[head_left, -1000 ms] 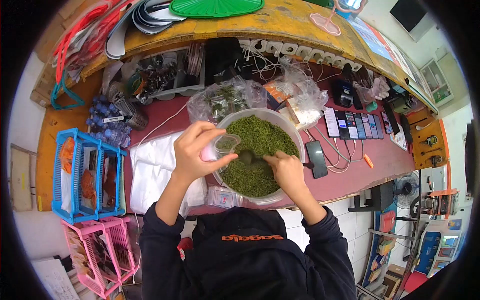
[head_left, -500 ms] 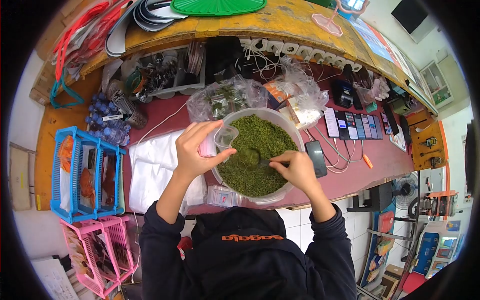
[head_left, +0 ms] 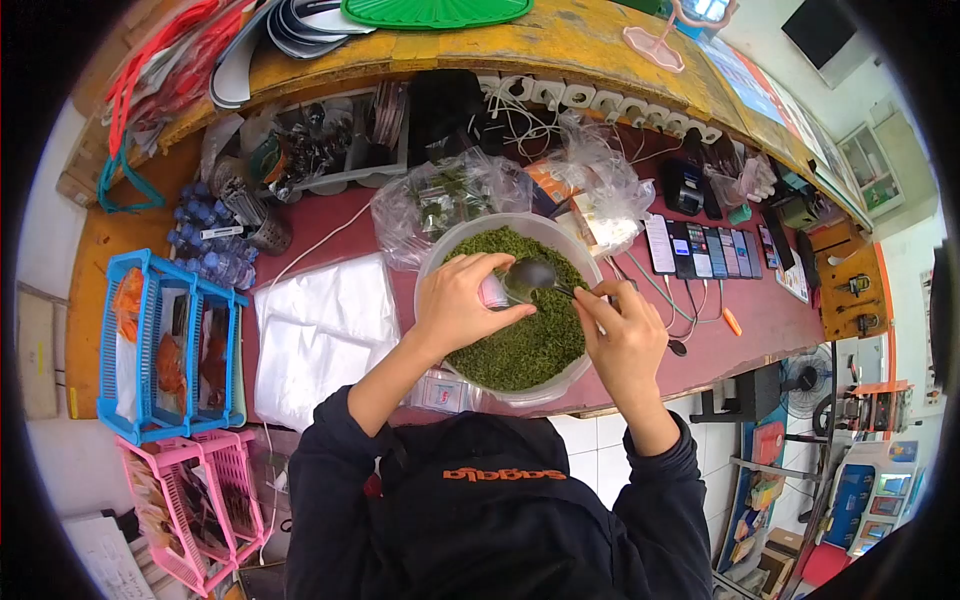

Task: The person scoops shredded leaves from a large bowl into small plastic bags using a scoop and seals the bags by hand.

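A round, whitish tub (head_left: 437,252) holds a bed of finely chopped green leaves (head_left: 520,355). Over its left half, my left hand (head_left: 462,305) is closed round a small clear plastic cup (head_left: 496,291) with something pinkish on its side. My right hand (head_left: 628,335) pinches the thin handle of a dark spoon (head_left: 535,273) from the right. The spoon's bowl is at the cup's mouth, above the leaves. Whether leaves lie inside the cup is hard to see behind fingers and spoon.
White plastic bags (head_left: 325,335) lie left of the tub, a small printed packet (head_left: 445,390) at its front. Behind it sit clear bags (head_left: 445,200). Several phones (head_left: 703,250) with cables line the right. Blue baskets (head_left: 170,345) stand at the left.
The spoon has risen out of the leaves to the cup. My left hand has brought the cup rightward over the tub, and my right hand has moved slightly right.
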A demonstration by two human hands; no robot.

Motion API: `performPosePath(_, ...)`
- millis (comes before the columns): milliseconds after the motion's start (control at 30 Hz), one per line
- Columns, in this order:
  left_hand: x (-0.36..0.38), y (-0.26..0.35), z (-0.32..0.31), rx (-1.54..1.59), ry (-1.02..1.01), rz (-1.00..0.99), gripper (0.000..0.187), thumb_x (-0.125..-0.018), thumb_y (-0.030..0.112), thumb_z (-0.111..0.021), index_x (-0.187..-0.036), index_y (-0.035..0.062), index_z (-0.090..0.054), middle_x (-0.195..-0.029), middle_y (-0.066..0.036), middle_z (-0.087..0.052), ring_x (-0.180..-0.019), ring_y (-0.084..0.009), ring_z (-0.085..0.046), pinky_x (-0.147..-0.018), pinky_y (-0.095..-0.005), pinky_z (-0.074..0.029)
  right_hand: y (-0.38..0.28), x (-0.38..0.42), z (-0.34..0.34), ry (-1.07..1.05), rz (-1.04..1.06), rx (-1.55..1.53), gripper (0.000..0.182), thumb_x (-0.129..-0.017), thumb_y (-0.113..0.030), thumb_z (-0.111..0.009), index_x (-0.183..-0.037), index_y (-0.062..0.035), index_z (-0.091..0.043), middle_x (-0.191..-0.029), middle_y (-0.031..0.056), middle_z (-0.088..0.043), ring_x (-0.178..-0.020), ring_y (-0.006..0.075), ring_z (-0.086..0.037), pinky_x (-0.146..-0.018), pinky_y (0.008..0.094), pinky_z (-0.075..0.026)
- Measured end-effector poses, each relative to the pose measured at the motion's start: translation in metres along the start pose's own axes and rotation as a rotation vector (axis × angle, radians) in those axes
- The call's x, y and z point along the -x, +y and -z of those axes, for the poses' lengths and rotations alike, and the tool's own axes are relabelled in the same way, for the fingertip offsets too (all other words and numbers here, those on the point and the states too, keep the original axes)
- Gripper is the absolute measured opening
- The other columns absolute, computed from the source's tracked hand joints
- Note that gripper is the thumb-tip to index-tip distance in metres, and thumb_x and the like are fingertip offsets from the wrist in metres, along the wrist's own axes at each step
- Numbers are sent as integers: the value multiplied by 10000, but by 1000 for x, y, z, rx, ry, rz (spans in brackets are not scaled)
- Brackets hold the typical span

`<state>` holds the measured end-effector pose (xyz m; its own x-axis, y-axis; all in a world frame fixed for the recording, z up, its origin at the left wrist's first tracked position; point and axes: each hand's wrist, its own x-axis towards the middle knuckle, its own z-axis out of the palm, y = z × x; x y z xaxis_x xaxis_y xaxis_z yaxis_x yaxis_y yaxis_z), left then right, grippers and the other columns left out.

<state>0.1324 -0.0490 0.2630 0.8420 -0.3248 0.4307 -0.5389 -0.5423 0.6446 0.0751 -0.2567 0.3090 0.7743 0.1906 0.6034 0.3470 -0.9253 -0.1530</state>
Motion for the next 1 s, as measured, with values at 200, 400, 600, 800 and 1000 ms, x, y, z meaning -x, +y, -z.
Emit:
performPosePath(200,5,-4,0,13,69,23,541,-624,352,-858,-1050,74,-672,-957,-74,-701,-873,-248,-679,-762,-344,-526,6,-5,16,72,-109,-30,170,-699,-85,-782,-857,-117,-732,-821,-3,-617,-628,185,-583,-555,322,-444)
performPosePath(400,14,9,-7,-193,246,-72,561,-626,326,-854,-1089,71,-666,-1008,-68,-683,-935,-244,-661,-770,-342,-526,-6,-24,-8,-213,-16,-509,200,-726,-136,-766,-914,-87,-719,-921,89,-630,-848,272,-635,-712,352,-511)
performPosePath(600,11,-11,17,199,32,-20,429,-737,239,-803,-1105,56,-678,-1019,-67,-655,-815,-224,-635,-712,-307,-510,-3,-13,-41,-254,65,-587,103,-787,-72,-712,-887,-74,-685,-901,71,-642,-791,262,-643,-678,339,-499)
performPosePath(800,15,-16,22,724,-158,242,105,-856,75,-696,-901,-15,-726,-793,-60,-672,-730,-96,-607,-666,-235,-471,-8,-6,-33,-285,-394,-939,86,-817,-58,-726,-859,-5,-674,-782,73,-683,-667,123,-645,-594,253,-483)
performPosePath(1000,20,-3,12,826,-98,331,124,-853,80,-706,-913,-28,-723,-789,-51,-697,-703,-78,-610,-648,-216,-471,-5,2,-29,-238,-374,-1022,75,-766,-47,-717,-773,11,-669,-691,50,-641,-641,109,-609,-571,261,-453)
